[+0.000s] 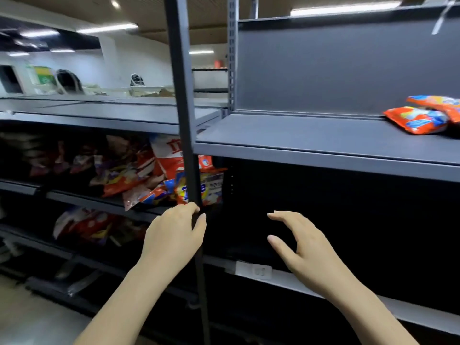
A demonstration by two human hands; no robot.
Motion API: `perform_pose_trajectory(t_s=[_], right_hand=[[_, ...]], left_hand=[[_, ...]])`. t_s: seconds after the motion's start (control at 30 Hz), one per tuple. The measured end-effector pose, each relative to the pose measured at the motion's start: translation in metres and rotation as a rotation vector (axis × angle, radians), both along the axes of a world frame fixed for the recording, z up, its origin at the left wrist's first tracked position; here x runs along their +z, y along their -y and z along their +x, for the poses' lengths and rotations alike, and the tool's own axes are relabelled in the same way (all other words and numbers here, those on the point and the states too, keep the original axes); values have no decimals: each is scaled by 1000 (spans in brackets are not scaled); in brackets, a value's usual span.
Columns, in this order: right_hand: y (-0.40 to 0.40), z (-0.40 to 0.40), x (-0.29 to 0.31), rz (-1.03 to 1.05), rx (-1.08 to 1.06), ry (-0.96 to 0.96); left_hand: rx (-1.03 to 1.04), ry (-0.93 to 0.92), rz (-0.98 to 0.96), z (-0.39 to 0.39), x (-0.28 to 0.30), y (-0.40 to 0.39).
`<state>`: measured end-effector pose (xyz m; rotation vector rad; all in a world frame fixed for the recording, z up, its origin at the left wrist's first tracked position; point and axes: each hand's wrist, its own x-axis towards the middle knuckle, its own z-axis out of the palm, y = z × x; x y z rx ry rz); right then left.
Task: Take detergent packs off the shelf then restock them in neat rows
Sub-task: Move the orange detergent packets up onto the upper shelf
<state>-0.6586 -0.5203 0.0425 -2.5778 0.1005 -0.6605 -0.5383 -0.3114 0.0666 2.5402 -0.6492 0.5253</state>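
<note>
Two orange-and-blue detergent packs [420,120] lie stacked at the far right of the grey upper shelf [311,143]. Several more detergent packs [139,178] sit jumbled on the left middle shelf, and others [84,225] lie on the shelf below it. My left hand [174,235] grips the dark upright post [185,120] just in front of those packs. My right hand [298,242] hovers with relaxed fingers before the dark bay under the upper shelf and holds nothing.
A lower shelf edge with a white price tag [258,271] runs under my right hand. A perforated upright [231,56] and a grey back panel [336,66] close the upper bay. Beyond the shelving lie low counters with clutter [107,88].
</note>
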Motion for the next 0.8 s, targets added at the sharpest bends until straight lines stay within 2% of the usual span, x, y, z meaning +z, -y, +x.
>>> perform_pose_trajectory(t_s=[0.4, 0.63, 0.8], right_hand=[[-104, 101, -29, 21, 156, -159], [-146, 177, -43, 11, 187, -159], [-164, 249, -44, 31, 130, -127]], left_hand=[[200, -106, 72, 74, -38, -117], [234, -112, 116, 150, -48, -145], [223, -147, 128, 218, -46, -157]])
